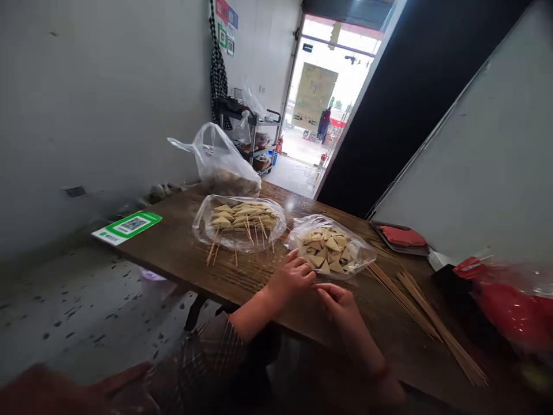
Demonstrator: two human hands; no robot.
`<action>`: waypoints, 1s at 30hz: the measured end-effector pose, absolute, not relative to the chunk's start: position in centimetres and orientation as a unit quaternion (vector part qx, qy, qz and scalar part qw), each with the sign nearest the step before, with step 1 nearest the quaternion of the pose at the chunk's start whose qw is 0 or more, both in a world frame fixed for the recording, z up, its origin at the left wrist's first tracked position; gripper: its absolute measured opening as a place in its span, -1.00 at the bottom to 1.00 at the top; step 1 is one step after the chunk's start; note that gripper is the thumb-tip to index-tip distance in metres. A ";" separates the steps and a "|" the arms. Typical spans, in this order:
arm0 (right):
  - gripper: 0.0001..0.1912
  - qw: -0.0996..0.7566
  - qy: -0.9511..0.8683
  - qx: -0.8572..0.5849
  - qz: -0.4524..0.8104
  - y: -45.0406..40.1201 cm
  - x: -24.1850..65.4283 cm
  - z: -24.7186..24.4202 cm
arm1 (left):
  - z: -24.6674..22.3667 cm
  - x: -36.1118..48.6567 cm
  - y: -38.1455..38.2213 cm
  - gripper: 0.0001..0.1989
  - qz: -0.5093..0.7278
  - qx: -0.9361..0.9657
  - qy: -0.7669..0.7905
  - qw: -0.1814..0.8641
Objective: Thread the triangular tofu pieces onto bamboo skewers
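Note:
My left hand [292,278] is closed at the near edge of a clear bag of loose tan triangular pieces [332,245]; what its fingers hold is hidden. Just to its right, my right hand [339,302] pinches something thin, too small to make out, and the fingertips of both hands nearly meet. Left of them, more triangles [244,216] lie stacked on a plastic bag, with thin wooden sticks [213,245] poking out toward me. Bundles of long bare sticks [436,323] rest on the table at the right.
A full clear bag [228,173] stands at the table's back left. A green QR card [129,226] lies at the left corner. A tray with a red item [402,236] and red plastic bags [514,305] sit at the right. Beyond are a cart [259,138] and a glass door.

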State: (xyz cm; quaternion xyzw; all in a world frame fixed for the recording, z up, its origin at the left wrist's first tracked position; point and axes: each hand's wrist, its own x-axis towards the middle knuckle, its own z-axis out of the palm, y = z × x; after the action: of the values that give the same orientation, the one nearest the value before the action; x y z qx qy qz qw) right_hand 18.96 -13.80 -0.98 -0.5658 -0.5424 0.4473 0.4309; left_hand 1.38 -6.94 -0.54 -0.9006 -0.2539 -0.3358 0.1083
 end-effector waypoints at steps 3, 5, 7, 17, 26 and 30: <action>-0.63 0.373 -0.592 -0.574 0.426 -16.6 18.0 -1.0 | -0.6 -2.2 -9.5 -0.88 -0.307 -0.914 -0.220 0.151; -0.71 0.351 -0.648 -0.562 0.376 -18.1 17.7 -1.0 | -0.5 -4.6 -11.0 -0.87 -0.300 -0.913 -0.222 0.163; -0.74 0.326 -0.696 -0.549 0.329 -19.4 17.3 -1.1 | -0.4 -6.9 -12.4 -0.84 -0.301 -0.903 -0.259 0.167; -0.67 0.391 -0.692 -0.576 0.191 -19.2 10.8 -2.9 | -4.4 -12.1 -18.4 -0.74 -0.354 -0.797 -0.488 0.038; -0.72 0.481 -0.610 -0.476 0.412 -15.9 -0.7 -0.6 | -5.7 -12.1 -20.7 -0.73 -0.508 -0.580 -0.491 -0.405; -0.72 0.483 -0.587 -0.465 0.454 -15.3 -2.7 -1.6 | -5.5 -14.0 -20.9 -0.72 -0.519 -0.455 -0.422 -0.587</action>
State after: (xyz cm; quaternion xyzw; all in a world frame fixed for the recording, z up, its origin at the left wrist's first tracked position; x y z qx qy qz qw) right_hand -2.74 -15.35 -1.57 -0.4649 -0.5874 0.4536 0.4828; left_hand -14.00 -20.87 -5.53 -0.4549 -0.4222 -0.5195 -0.5874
